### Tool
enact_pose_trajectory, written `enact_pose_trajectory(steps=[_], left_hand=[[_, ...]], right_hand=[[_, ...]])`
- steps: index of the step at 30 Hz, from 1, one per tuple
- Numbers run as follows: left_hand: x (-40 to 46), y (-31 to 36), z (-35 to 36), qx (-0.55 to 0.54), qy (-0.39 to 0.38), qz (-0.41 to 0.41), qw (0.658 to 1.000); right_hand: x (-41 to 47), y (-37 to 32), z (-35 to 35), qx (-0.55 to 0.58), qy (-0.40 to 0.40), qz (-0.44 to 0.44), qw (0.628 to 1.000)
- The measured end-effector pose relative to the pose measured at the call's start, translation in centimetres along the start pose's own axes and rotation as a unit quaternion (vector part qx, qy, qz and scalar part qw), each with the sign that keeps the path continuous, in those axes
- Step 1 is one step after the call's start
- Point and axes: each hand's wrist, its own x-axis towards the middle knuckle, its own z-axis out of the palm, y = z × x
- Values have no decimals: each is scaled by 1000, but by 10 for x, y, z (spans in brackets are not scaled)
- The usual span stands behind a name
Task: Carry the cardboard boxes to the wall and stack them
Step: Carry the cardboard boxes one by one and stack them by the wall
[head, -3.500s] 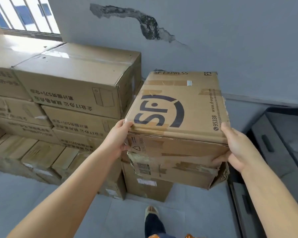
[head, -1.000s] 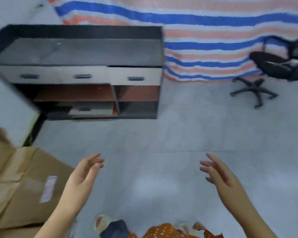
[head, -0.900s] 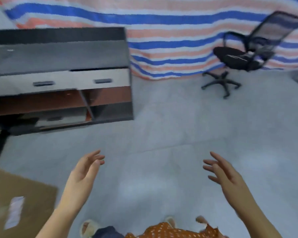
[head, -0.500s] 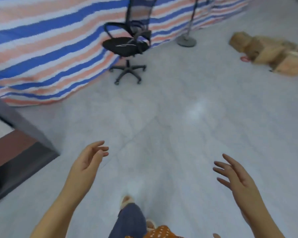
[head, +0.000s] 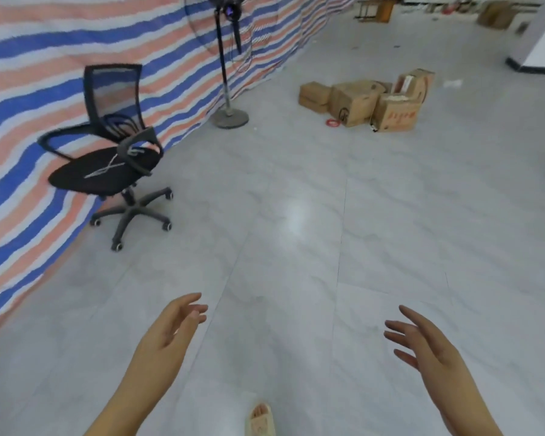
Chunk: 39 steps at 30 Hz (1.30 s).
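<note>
Several brown cardboard boxes (head: 364, 100) lie in a loose cluster on the grey tiled floor, far ahead and to the right. My left hand (head: 170, 332) and my right hand (head: 425, 347) hang out in front of me at waist height, palms turned inward, fingers straight and relaxed, holding nothing. Both hands are a long way short of the boxes. The stack by the wall is out of view.
A black mesh office chair (head: 107, 158) stands at the left by a blue, white and orange striped tarpaulin (head: 29, 77). A pedestal fan (head: 228, 58) stands further along it. A red ring (head: 333, 122) lies beside the boxes. My sandalled foot (head: 260, 420) shows at the bottom.
I let go of the box at the wall stack and turned right. The cabinet has left the view; the chair, fan and distant boxes have come in. Both hands stay empty.
</note>
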Motion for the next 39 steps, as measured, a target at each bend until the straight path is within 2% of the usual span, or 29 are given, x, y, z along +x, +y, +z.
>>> enact_pose_trajectory(steps=[5,14,19,25,35,39], left_hand=[[101,38,-5,40,-51,45,997],[218,48,39,28,-100,-14,995],[302,75,70,12,-77,-40,996],[412,131,127,-25,-51,-42,997],[585,163,202,-6,-100,-76,992],[689,184,232,8,-117,-44,992]], right_hand=[[55,-29,36,-6,15,-9,1000],[158,-35,38,23,38,57,997],[273,-48,34,3,42,48,998],[418,-105,19,-16,42,18,999],[585,-117,6,18,58,75,995],[670,-133,16,15,87,79,993]])
